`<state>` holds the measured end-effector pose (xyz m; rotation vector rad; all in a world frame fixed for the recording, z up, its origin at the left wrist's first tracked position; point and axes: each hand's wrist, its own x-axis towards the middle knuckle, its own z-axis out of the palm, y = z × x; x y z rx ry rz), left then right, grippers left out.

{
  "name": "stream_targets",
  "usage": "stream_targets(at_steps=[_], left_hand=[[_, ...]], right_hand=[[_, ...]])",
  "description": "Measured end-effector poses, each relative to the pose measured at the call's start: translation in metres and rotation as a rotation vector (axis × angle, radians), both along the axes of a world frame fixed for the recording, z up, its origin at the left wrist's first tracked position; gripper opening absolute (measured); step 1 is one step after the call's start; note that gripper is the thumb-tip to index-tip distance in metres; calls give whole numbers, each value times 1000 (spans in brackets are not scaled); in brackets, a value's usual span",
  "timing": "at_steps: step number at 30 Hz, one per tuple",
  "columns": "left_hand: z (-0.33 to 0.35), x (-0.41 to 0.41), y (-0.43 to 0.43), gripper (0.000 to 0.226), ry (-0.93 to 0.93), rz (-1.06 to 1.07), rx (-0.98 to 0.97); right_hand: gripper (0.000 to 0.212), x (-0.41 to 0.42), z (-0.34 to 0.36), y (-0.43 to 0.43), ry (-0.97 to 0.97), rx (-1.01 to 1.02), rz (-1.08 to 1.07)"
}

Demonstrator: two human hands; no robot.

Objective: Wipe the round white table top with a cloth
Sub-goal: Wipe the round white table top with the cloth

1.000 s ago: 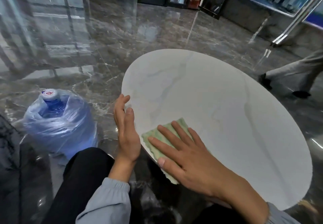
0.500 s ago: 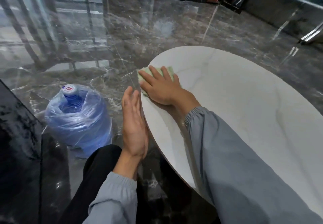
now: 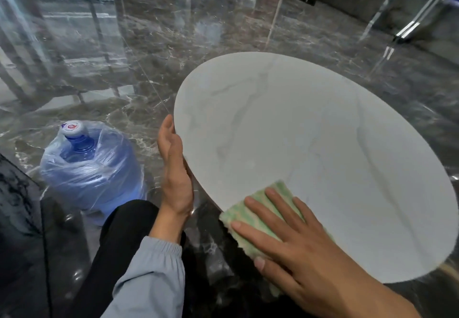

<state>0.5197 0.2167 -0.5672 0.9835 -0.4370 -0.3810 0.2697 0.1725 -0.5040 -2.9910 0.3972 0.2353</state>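
Seemingly mid-wipe, the right hand [image 3: 298,250] lies spread flat, fingers straight, pressing the cloth [image 3: 253,215] onto the near rim of the table [image 3: 310,131], one corner overhanging; the wide far surface shows no streaks, so how much remains I cannot tell. The left hand [image 3: 175,166], fingers together, braces the rim. The cloth is fluffy and green-mottled; the table is a smooth, grey-veined, matt white disc.

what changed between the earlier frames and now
The right hand slid the green cloth across the table top, from its far left rim back to the near edge, still pressing it flat. The left hand stays against the left edge; the wrapped water jug has not moved.
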Motion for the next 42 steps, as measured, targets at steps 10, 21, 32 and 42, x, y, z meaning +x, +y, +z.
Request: stream_targets(at_steps=[10,21,32,42], left_hand=[[-2,-24,8,50,-632,159,328],[21,-24,-10,39,-1084,97,551],[24,-31,-30,30,-1353,-67,849],[28,-37,-27,33,-1352,-72,880]], right_hand=[[52,29,13,-12,70,121,-193],[56,59,-1,-127,-16,125,-463],[59,-103,-1,-231,25,97,-1050],[56,54,-8,-137,-49,108,-491]])
